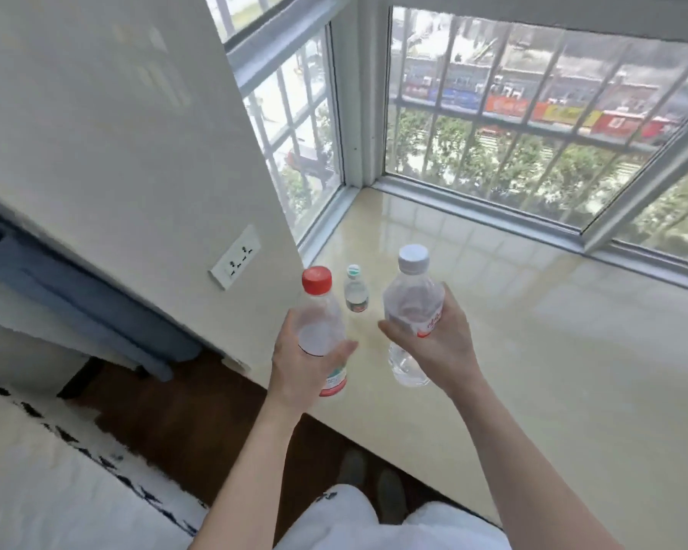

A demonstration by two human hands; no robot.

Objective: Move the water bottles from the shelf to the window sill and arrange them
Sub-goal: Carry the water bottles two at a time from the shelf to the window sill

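Note:
My left hand grips a clear water bottle with a red cap, held upright in the air at the near left edge of the window sill. My right hand grips a clear bottle with a white cap, tilted slightly, above the sill. A small bottle with a green and white cap stands on the sill between and beyond the two held bottles, close to the wall corner.
A white wall with a power socket ends at the sill's left edge. Barred windows bound the sill at the back and left. Dark wooden floor and a white rug lie below.

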